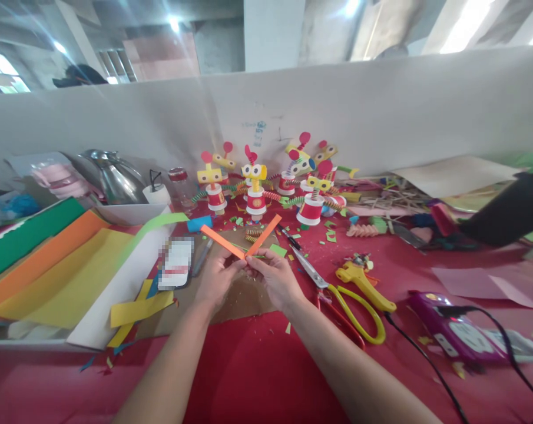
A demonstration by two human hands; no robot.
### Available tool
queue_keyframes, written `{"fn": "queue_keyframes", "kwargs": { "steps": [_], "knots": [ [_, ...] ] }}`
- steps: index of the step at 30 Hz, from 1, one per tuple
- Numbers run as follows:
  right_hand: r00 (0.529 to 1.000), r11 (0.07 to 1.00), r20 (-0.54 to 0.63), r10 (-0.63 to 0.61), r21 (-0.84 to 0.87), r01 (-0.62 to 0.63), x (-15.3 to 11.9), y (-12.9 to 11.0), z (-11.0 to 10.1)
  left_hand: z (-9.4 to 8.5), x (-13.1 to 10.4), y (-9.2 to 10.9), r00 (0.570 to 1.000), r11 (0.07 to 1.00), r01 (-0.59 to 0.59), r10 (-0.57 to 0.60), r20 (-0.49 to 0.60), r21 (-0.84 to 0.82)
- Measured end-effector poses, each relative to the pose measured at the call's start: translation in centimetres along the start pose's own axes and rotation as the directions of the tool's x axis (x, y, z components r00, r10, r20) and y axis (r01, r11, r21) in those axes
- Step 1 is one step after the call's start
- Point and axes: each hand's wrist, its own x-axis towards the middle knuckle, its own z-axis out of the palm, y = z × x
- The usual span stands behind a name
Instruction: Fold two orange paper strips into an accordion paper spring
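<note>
Orange paper strips (222, 242) are pinched at their meeting ends by the left hand (221, 275) and right hand (275, 277), above the cardboard (248, 299); a V is formed, both long lengths seemingly left unfolded.

Site: craft workshop, apparently inside a large, bare concrete building. Evidence: red tabletop (248, 377) strewn with paper scraps (331, 237); a group of paper-cup figures (256, 203) standing near the back; scissors (321, 284) and a corded yellow glue gun (366, 285) lying out; white box (120, 277) of coloured paper sheets (67, 271) at left; orange paper strips (265, 234) held over a cardboard sheet (244, 303). Pale partition (358, 106) behind. Above it: plain pillar (274, 35), ceiling lights (174, 23), window (1, 70), top of another person's head (87, 74), suggesting shared workspace.
</note>
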Motion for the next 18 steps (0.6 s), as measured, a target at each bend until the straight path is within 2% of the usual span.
{"fn": "queue_keyframes", "kwargs": {
  "steps": [7,11,15,18],
  "knots": [
    [0.999,1.000,0.030,0.019,0.010,-0.019,-0.34,-0.51,0.38,-0.64,0.09,-0.03,0.999,0.987,0.024,-0.016,0.052,-0.159],
    [1.000,0.999,0.009,-0.018,0.036,0.018,-0.26,-0.42,0.41,-0.69,-0.16,0.56,0.996,0.984,0.048,-0.034,0.082,-0.172],
    [0.999,0.999,-0.023,-0.026,0.033,0.027,-0.16,-0.32,0.39,-0.46,-0.41,0.72,0.997,0.984,0.074,-0.070,0.034,-0.162],
    [0.999,1.000,-0.046,-0.011,0.010,0.011,-0.14,-0.33,0.36,-0.15,-0.47,0.65,0.999,0.990,0.052,-0.049,0.025,-0.129]
  ]
}}
